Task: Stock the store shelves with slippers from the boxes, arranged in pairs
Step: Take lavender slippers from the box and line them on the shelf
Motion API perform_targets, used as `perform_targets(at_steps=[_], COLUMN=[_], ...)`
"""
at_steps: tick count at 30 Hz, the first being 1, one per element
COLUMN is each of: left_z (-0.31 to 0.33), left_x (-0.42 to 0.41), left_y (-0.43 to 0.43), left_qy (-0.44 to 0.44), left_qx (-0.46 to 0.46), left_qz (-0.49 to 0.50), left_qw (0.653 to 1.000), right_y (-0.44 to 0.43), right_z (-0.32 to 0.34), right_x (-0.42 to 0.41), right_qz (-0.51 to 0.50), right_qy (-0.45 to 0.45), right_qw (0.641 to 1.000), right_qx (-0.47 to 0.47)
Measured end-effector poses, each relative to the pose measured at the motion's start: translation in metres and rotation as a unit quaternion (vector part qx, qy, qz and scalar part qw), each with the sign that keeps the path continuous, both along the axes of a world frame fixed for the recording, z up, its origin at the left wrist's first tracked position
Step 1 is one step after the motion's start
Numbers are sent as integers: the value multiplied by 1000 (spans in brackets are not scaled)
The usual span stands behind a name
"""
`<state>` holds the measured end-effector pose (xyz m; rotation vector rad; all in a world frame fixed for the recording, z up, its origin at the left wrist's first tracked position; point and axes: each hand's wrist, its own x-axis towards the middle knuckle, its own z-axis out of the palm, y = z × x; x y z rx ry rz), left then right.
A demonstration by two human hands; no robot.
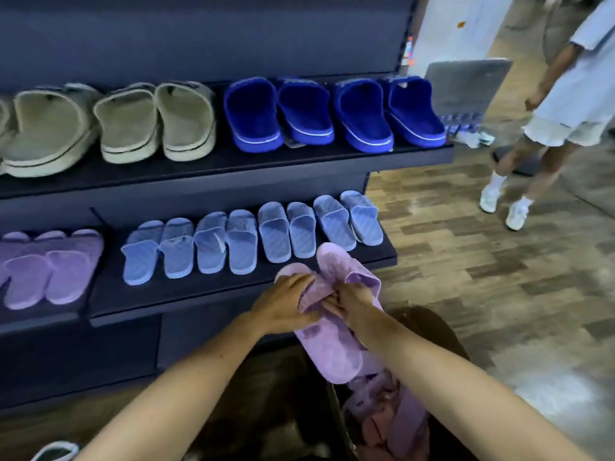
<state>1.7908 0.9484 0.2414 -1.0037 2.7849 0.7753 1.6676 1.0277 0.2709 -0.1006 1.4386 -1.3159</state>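
I hold a pair of lilac fuzzy slippers (332,347) in front of the lower shelf (186,294), just above a box. My left hand (286,302) grips the left slipper across its strap. My right hand (349,301) pinches the strap of the right slipper, whose toe points up toward the shelf. The box (419,327) below my arms holds more lilac and pink slippers (382,410). The lower shelf carries several pairs of light blue slides (253,241) and purple slides (50,267) at the left.
The upper shelf (233,168) holds beige slippers (126,121) and dark blue slippers (332,114). A person in light clothes and white shoes (565,111) stands on the wooden floor (499,277) at the right. A grey display stand (466,84) is behind the shelf end.
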Motion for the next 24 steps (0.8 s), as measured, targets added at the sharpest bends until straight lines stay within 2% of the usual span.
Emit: perform_targets(at_steps=[2,5,10,13,16,18,21,24], left_z=[-9,-17,-12,-5,-2,-6,-7,-5], left_x=[30,76,190,277,364,413,484,544], left_y=[-4,-12,-20,-24,-24,-22,-22,-28], left_qy=[-60,-86,33,82,59,53,31,25], left_qx=[-12,2,-3,-24,-55,-65,-72,-104], left_qz=[33,125,264,309,343,374,412,454], left_qw=[998,988,964,947,936,924,908,884], right_y=[-16,-45,-85,-102,-115,-122,-131,-143], right_z=[-6,-15,-10,-10,-13,-14,-16,-15], right_x=[27,71,173,237,303,349,425,491], right_qz=[2,69,202,284,370,413,444,449], right_qy=[-5,75,193,279,420,461,493,506], right_qw=[1000,993,956,913,827,785,746,729], right_qx=[14,56,85,85,59,20,-51,-104])
